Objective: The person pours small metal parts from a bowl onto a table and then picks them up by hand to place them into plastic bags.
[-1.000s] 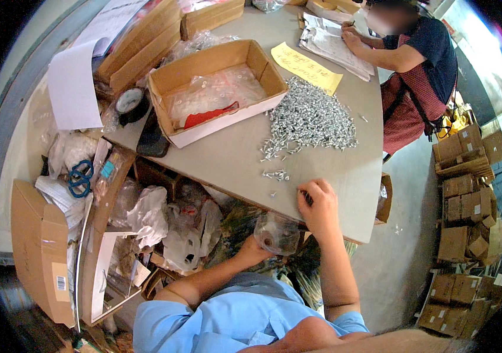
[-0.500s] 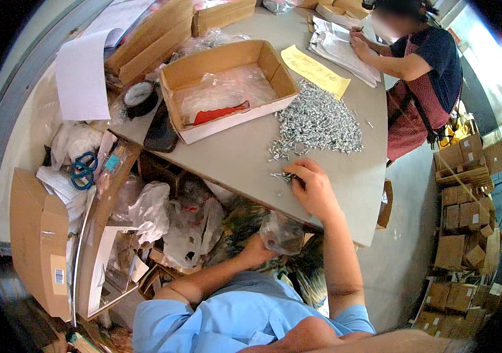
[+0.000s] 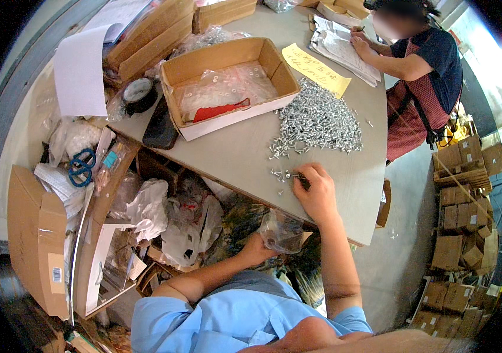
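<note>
A large heap of small silver screws [image 3: 320, 117] lies on the grey table. Below the heap, several loose screws [image 3: 278, 173] are scattered by themselves. My right hand [image 3: 317, 193] rests on the tabletop just right of these, its fingers curled in around what look like a few screws, mostly hidden by the fingers. Under the table's front edge, my left hand [image 3: 255, 250] grips a clear plastic bag [image 3: 285, 234] by its side. Whether anything is inside the bag I cannot make out.
An open cardboard box [image 3: 227, 115] holding clear bags and a red item stands left of the heap. Yellow paper [image 3: 317, 69] touches the heap. Black tape [image 3: 139, 96] and blue-handled scissors [image 3: 81, 167] lie left. A person [image 3: 421, 76] writes at the right, near stacked cartons [image 3: 460, 217].
My right hand has drawn back slightly to the right and down, leaving the loose screws more in view. My left hand stays with the bag below the table edge.
</note>
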{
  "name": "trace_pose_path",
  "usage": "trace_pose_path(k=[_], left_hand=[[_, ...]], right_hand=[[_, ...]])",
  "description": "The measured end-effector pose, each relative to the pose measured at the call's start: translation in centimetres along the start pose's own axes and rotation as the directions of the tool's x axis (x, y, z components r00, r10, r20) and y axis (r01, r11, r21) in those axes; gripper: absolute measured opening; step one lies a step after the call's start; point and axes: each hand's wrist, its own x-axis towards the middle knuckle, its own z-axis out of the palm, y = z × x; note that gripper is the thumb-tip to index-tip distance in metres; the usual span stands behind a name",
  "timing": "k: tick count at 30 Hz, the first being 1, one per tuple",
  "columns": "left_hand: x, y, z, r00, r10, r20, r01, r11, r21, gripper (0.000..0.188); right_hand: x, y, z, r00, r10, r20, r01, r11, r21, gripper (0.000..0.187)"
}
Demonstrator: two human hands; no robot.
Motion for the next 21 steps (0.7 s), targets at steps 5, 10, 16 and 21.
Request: trace_pose_path(k=[5,10,16,21], left_hand=[[0.0,-0.2,0.4,0.995,0.079,-0.054,-0.08,0.997,-0.008,0.047],[-0.1,0.4,0.0,0.999,0.018,-0.034,-0.018,1.0,0.004,0.041],[-0.1,0.3,0.1,0.999,-0.042,-0.004,0.042,0.999,-0.026,0.039],[-0.1,-0.5,0.4,1.0,0.024,-0.017,-0.025,0.999,-0.045,0.037]], right_hand=[[0.7,-0.3,0.1,0.986,-0.165,-0.025,0.164,0.986,-0.011,0.019],[-0.2,0.5,-0.1,0.999,-0.05,0.001,0.05,0.999,0.008,0.016],[-2.3,-1.1,-2.6,0.966,0.032,0.256,-0.051,0.996,0.067,0.012],[-2.0,-1.8,-3.5,0.846,-0.103,0.524,-0.083,0.944,0.32,0.015]])
